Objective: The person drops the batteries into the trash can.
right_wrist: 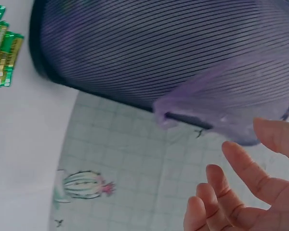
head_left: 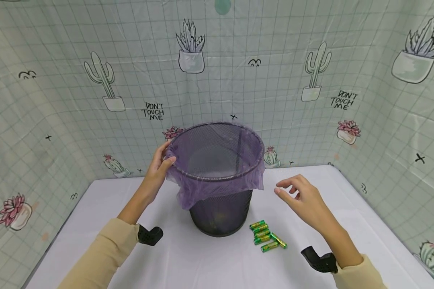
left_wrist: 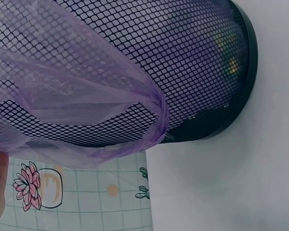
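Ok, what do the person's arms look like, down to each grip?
The left sleeve and right sleeve are plain beige. Worn beside them are a left bracket and a right bracket, both black and bent. The left grip and right grip wear no gloves.

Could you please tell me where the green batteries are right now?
In the head view, the green batteries lie clustered on the white table, just right of the base of the mesh bin, below and left of the right hand.
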### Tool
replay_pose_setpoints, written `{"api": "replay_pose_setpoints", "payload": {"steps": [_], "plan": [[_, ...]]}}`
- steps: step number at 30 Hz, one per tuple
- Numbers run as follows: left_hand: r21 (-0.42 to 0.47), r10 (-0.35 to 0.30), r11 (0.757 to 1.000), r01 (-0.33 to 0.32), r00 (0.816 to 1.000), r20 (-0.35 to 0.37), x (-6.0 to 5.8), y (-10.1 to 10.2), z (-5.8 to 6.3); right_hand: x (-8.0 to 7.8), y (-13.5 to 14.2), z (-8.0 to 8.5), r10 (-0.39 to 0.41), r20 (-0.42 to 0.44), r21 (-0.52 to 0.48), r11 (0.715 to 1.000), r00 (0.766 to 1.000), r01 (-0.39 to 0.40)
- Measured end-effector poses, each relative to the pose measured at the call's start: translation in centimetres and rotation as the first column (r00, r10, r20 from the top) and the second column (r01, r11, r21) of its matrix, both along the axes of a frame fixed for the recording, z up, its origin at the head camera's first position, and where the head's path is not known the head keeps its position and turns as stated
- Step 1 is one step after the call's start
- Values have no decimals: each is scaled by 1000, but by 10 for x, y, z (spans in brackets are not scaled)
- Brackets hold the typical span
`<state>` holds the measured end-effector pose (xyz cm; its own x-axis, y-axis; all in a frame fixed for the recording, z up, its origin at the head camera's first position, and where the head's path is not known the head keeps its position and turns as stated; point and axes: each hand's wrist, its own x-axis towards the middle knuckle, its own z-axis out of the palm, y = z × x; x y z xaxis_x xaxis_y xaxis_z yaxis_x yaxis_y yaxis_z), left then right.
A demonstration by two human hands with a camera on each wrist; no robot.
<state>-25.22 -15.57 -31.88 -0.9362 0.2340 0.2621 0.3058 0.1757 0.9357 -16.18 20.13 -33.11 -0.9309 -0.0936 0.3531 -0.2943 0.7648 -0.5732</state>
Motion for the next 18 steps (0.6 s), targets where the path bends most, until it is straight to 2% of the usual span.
{"api": "replay_pose_setpoints", "payload": {"steps": [9, 18], "plan": [[-9, 2, 1000, -2, 1000, -15, 0, 1, 0, 9, 19, -42, -42, 141, -2, 999, 989, 43], [-12, 7, 1000, -8, 1000, -16, 1, 0, 0, 17, 29, -80, -75, 319, -32, 995, 945, 90]]}}
